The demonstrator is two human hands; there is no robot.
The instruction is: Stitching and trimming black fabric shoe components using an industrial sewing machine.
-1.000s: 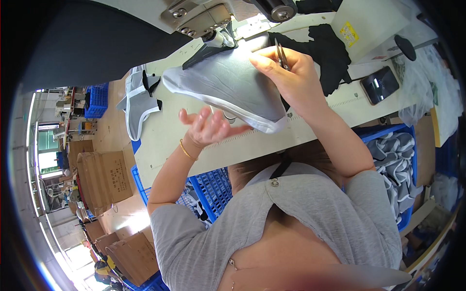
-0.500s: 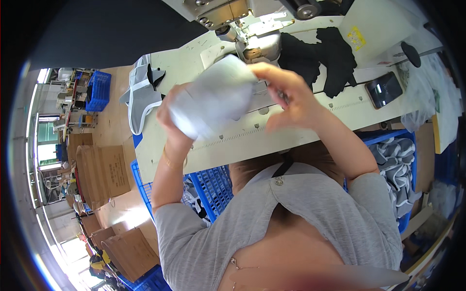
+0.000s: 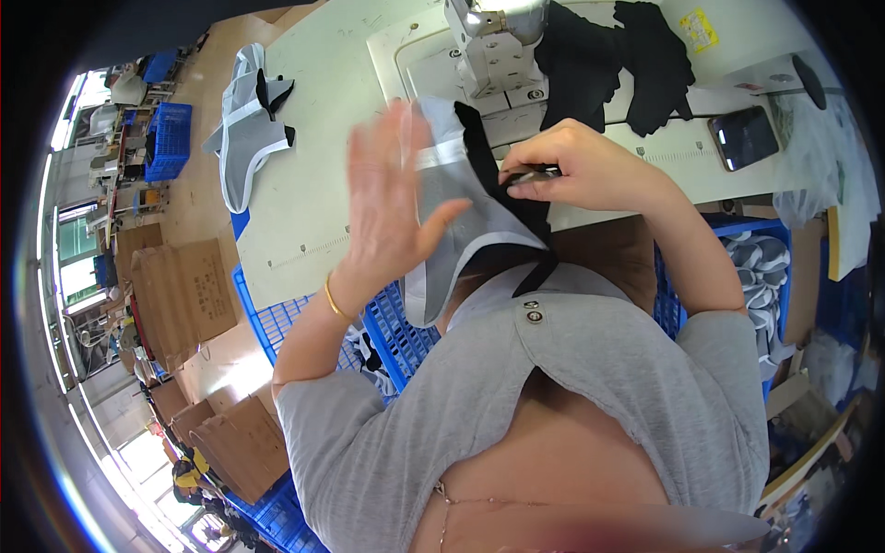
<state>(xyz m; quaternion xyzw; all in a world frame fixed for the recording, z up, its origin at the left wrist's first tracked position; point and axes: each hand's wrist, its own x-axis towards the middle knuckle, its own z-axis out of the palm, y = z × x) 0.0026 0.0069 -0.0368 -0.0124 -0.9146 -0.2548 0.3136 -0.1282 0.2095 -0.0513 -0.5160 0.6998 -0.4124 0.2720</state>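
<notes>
A grey fabric piece [image 3: 449, 217] with white trim and a black edge hangs over the table's front edge, in front of the sewing machine [image 3: 498, 51]. My left hand [image 3: 387, 198] is open above its left part, fingers stretched out and a little blurred, thumb over the grey cloth. At the black edge, my right hand [image 3: 576, 166] is closed around a small dark metal tool [image 3: 533, 175], its exact kind partly hidden by the fingers. Whether the fingertips also pinch the cloth cannot be made out.
Black fabric pieces [image 3: 581, 69] lie right of the machine, near a dark phone [image 3: 744, 138]. Another grey-and-white piece [image 3: 244, 138] lies at the table's left edge. Blue crates [image 3: 678, 300] holding more pieces stand below the table on both sides. Cardboard boxes [image 3: 182, 300] are on the floor at left.
The fabric, a blurred pale bundle before, now hangs spread with its black edge showing. My left hand has opened from around it. My right hand has come in to the black edge.
</notes>
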